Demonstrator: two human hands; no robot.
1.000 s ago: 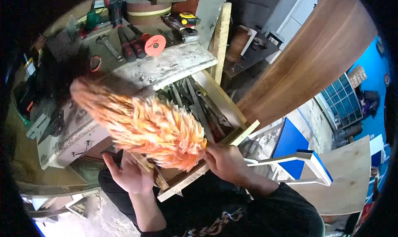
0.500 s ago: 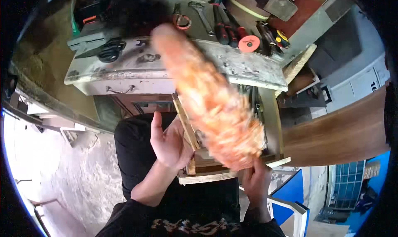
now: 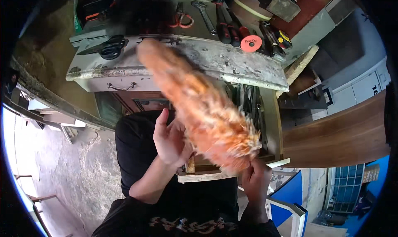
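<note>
The workbench [image 3: 232, 65] spans the upper view: a long slab with a chipped, paint-smeared pale edge. Below it, an open wooden drawer [image 3: 271, 125] with plain plank sides holds slim metal tools laid lengthwise. Across both, the orange feather duster [image 3: 203, 108] lies diagonally, a long fluffy cone, blurred, narrow at the upper left over the bench edge and broad and ragged at the lower right above the drawer front. My right hand [image 3: 255, 181] sits at that broad end, fingers curled at the base of the plumes; I cannot tell whether they clamp the handle. My left hand [image 3: 170, 139] stands open, palm toward the feathers, fingers extended just beside the duster's middle. On the benchtop lie black-handled scissors [image 3: 110, 48] and a flat orange disc [image 3: 251, 43].
</note>
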